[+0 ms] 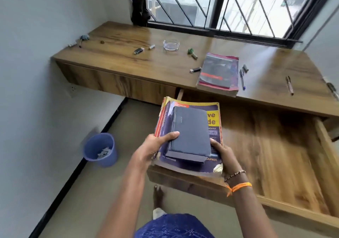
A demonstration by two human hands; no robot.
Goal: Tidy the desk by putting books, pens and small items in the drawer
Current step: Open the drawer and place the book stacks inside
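Two books ride stacked in my grip: a dark notebook (190, 133) lies on a yellow-and-purple paperback (213, 120). My left hand (157, 146) and right hand (222, 152) clamp the near corners, thumbs on top, above the open drawer (266, 146), presumably so both go in together. Another book (219, 72) and pens wait on the desk (119, 58).

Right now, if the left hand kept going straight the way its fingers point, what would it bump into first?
The left hand points to the right, across the books it grips. Past them, the right hand on the far edge comes first. Beyond lies the open drawer, though depth is hard to judge.
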